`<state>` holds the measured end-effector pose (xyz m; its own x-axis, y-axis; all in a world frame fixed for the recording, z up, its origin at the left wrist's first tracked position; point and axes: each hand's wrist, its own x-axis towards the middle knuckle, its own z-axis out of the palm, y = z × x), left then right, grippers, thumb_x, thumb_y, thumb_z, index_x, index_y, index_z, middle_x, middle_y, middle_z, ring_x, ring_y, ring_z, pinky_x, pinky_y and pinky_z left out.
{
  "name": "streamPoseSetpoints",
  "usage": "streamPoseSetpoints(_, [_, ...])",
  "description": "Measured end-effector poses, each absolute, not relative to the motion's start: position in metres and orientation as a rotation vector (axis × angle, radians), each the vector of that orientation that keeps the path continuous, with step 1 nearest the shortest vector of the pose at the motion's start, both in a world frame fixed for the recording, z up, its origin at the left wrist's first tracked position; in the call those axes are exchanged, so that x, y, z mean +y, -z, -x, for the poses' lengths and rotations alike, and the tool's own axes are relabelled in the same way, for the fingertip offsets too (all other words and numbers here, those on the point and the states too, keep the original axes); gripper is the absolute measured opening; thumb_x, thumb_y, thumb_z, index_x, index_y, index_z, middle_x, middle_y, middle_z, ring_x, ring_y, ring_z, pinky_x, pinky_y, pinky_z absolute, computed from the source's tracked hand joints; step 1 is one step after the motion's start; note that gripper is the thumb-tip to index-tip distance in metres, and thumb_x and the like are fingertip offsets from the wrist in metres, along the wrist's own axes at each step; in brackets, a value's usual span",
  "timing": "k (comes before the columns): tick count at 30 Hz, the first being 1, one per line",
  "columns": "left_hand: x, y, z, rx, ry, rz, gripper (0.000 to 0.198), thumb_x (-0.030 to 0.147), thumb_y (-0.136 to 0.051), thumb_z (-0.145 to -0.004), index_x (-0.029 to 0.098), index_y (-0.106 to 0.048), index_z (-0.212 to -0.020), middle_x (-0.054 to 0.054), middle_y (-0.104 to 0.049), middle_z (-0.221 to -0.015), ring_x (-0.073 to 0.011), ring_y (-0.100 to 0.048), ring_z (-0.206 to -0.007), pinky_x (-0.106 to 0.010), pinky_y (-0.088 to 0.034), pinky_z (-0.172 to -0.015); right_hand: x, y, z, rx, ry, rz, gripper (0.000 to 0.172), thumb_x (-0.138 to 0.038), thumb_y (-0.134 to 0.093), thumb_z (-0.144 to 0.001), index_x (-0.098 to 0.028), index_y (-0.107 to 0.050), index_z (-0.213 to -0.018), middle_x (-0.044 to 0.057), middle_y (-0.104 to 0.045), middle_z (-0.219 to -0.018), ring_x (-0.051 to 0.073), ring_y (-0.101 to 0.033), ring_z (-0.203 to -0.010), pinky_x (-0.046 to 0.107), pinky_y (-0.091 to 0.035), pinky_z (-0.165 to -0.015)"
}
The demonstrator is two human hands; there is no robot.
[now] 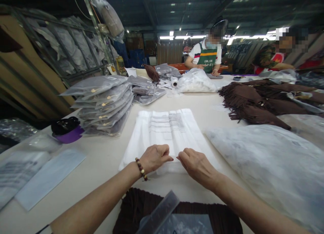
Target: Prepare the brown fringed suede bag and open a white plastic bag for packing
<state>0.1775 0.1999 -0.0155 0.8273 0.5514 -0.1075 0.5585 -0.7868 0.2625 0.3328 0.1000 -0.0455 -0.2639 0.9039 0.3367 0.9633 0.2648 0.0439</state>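
Note:
A stack of white translucent plastic bags (164, 129) with dark printed lines lies in the middle of the table. Over its near edge, my left hand (155, 158), with a beaded bracelet at the wrist, is pinched on the plastic. My right hand (196, 163) is closed in a pinch on the same edge, a small gap away. Below them, at the bottom, lies brown fringed fabric (222, 215) with a clear plastic strip (162, 210) and a bluish sheet (189, 224) on it.
Packed grey bags (103, 106) are stacked at the left, beside a purple tray (68, 136) of black items. Brown fringed goods (265, 102) and a large plastic bag (273, 159) lie at the right. Across the table (103, 156), a person in a green apron (207, 58) works.

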Motion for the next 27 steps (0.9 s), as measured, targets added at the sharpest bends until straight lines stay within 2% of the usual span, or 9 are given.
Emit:
streamPoseSetpoints(2, [0.195,0.015,-0.173,0.849,0.022,-2.820,0.008,0.021,-0.052,-0.085,0.016,-0.056,-0.079,-0.002,-0.062,-0.077,-0.0179,-0.056,-0.076,-0.030,-0.041,-0.070,0.096,0.044,-0.332,-2.371,0.407,1.675,0.024,-0.011,-0.034,-0.090,-0.017,-0.052,-0.075,0.003,-0.054,-0.065,0.015,-0.049,-0.056,0.027,-0.029,-0.050])
streamPoseSetpoints(4, [0.191,0.015,-0.166,0.886,0.013,-2.892,0.015,0.008,-0.043,-0.085,0.015,-0.056,-0.085,-0.007,-0.061,-0.087,-0.0227,-0.055,-0.085,-0.037,-0.040,-0.077,0.090,0.043,-0.331,-2.431,0.442,1.626,0.023,-0.011,-0.033,-0.090,-0.018,-0.049,-0.076,0.001,-0.052,-0.062,0.014,-0.047,-0.052,0.027,-0.028,-0.049])
streamPoseSetpoints(8, [0.193,0.020,-0.137,1.103,-0.025,-2.891,0.029,-0.003,-0.031,-0.079,0.012,-0.056,-0.084,-0.013,-0.059,-0.087,-0.0272,-0.054,-0.086,-0.039,-0.042,-0.071,0.072,0.043,-0.338,-2.490,0.493,1.627,0.015,-0.014,-0.039,-0.089,-0.020,-0.047,-0.078,-0.002,-0.053,-0.061,0.015,-0.050,-0.051,0.027,-0.030,-0.047])
streamPoseSetpoints(12, [0.196,0.027,-0.094,1.324,-0.208,-2.726,0.031,-0.005,-0.031,-0.074,0.015,-0.054,-0.076,-0.010,-0.056,-0.081,-0.0246,-0.052,-0.081,-0.036,-0.041,-0.071,0.045,0.048,-0.364,-2.369,0.549,1.865,0.026,0.006,-0.041,-0.072,-0.019,-0.048,-0.074,0.001,-0.056,-0.065,0.014,-0.054,-0.053,0.025,-0.033,-0.049])
streamPoseSetpoints(16, [0.185,0.036,-0.063,1.494,-0.501,-2.364,0.022,0.003,-0.038,-0.077,0.018,-0.050,-0.067,-0.004,-0.052,-0.073,-0.0194,-0.050,-0.075,-0.030,-0.040,-0.069,0.016,0.058,-0.385,-2.014,0.568,2.183,0.018,-0.003,-0.042,-0.073,-0.018,-0.049,-0.067,0.006,-0.057,-0.067,0.016,-0.055,-0.053,0.025,-0.032,-0.046])
streamPoseSetpoints(19, [0.173,0.043,-0.054,1.540,-0.630,-1.949,0.010,0.016,-0.050,-0.077,0.018,-0.051,-0.068,0.002,-0.052,-0.062,-0.0136,-0.049,-0.059,-0.023,-0.039,-0.054,0.000,0.063,-0.379,-1.439,0.135,2.278,0.011,-0.020,-0.043,-0.075,-0.018,-0.055,-0.075,0.005,-0.060,-0.072,0.015,-0.055,-0.054,0.025,-0.036,-0.047])
streamPoseSetpoints(23, [0.168,0.045,-0.056,1.495,-0.692,-1.348,0.005,0.011,-0.056,-0.072,0.014,-0.053,-0.074,0.001,-0.058,-0.060,-0.0061,-0.038,-0.037,-0.016,-0.023,-0.032,-0.009,0.064,-0.358,-0.552,-0.693,1.812,0.025,-0.043,-0.060,-0.067,-0.019,-0.058,-0.075,-0.008,-0.040,-0.039,0.009,-0.035,-0.033,0.021,-0.029,-0.034])
streamPoseSetpoints(25, [0.170,0.044,-0.059,1.452,-0.751,-1.128,0.012,0.003,-0.057,-0.069,0.013,-0.052,-0.073,0.000,-0.058,-0.061,-0.0041,-0.039,-0.037,-0.014,-0.022,-0.030,-0.007,0.064,-0.354,-0.266,-0.904,1.498,0.030,-0.038,-0.073,-0.054,-0.019,-0.058,-0.071,-0.011,-0.035,-0.037,0.005,-0.029,-0.031,0.017,-0.024,-0.028])
streamPoseSetpoints(27, [0.174,0.043,-0.062,1.409,-0.827,-0.981,0.017,-0.001,-0.059,-0.068,0.014,-0.051,-0.069,0.001,-0.056,-0.060,-0.0038,-0.045,-0.041,-0.011,-0.030,-0.034,-0.004,0.066,-0.355,-0.162,-0.971,1.330,0.032,-0.028,-0.079,-0.046,-0.020,-0.058,-0.068,-0.009,-0.044,-0.044,0.005,-0.037,-0.034,0.017,-0.032,-0.029])
